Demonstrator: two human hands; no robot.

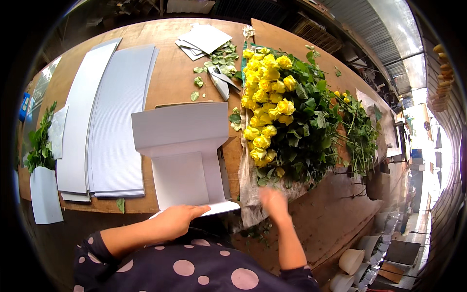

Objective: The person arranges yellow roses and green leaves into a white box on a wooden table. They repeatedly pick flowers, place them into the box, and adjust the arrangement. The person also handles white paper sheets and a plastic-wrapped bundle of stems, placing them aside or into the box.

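White folded cardboard (181, 127) is lying left of the yellow roses (261, 96). Left hand (176, 221) is touching its near edge; cannot tell whether gripping. Right hand (274, 202), blurred, is hovering nearer than the roses; finger state unclear.

The place looks like a flower-packing workshop: on a long wooden table (163, 87), cut yellow roses (265, 104) lie heaped on the right half, close to the near edge, while stacks of long white sheets (119, 121) fill much of the left side. Toward the far edge, loose leaves (224, 57) are strewn around a grey hand tool (219, 83) and white card squares (206, 38). Ribbed sheeting (362, 29) beyond the far right corner and pale buckets (351, 261) off the near right corner suggest a plain working shed.
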